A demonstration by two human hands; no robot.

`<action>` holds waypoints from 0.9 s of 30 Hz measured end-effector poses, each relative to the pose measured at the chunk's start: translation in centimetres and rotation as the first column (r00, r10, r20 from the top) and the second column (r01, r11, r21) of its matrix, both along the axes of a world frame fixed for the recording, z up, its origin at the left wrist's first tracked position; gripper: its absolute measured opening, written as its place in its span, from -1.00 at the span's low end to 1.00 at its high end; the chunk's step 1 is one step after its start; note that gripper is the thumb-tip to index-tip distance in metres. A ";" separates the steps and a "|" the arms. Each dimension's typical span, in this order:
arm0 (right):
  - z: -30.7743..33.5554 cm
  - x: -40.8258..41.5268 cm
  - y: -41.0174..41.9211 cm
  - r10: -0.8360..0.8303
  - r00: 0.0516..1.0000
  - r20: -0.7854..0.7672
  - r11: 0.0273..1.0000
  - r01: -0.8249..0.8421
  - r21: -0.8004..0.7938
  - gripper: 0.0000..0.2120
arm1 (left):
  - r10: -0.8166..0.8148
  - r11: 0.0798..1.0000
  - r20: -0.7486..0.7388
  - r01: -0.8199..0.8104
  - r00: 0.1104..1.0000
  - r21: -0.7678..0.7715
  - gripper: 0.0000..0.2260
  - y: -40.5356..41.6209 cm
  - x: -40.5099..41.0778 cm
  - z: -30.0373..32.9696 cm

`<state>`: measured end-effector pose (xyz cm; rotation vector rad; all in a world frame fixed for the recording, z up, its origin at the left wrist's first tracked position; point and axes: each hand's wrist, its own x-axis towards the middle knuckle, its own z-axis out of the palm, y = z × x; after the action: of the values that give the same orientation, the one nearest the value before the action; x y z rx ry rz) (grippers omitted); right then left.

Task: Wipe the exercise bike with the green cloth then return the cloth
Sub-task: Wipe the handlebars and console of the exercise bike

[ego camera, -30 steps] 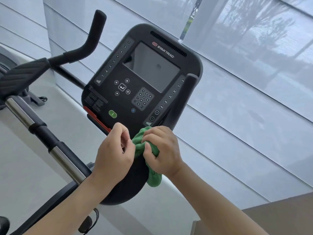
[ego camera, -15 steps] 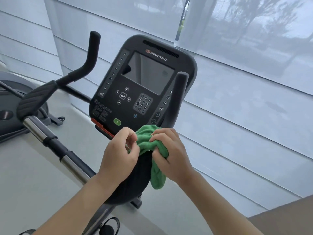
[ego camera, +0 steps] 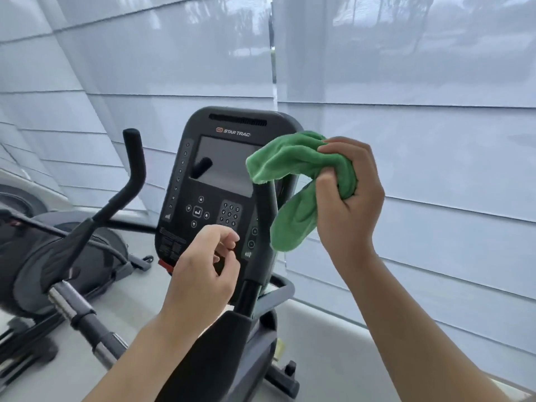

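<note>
The right hand (ego camera: 348, 198) fingers curl tight round the green cloth (ego camera: 293, 181), bunched up mid frame; the left hand (ego camera: 200, 274) fingers curl loosely, holding nothing

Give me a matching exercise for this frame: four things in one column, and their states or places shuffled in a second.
Things:
1. green cloth
2. left hand
3. right hand
4. console screen

States or places:
A. dark, not lit
B. loosely curled, holding nothing
C. bunched up, raised at the console's right edge
D. gripping the cloth

Pairs: 1-C, 2-B, 3-D, 4-A
</note>
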<state>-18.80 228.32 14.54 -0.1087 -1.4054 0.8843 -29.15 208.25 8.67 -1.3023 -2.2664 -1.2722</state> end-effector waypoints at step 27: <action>-12.7 -2.8 -0.2 0.424 0.821 0.383 0.906 -0.388 -0.171 -0.41 | 0.191 0.958 0.008 -0.185 0.981 -0.217 -0.74 0.6 3.5 -5.0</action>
<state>-21.57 228.17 1.85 -0.0613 -1.8264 1.3361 -25.67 208.86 3.71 -1.1037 -2.5372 -1.0107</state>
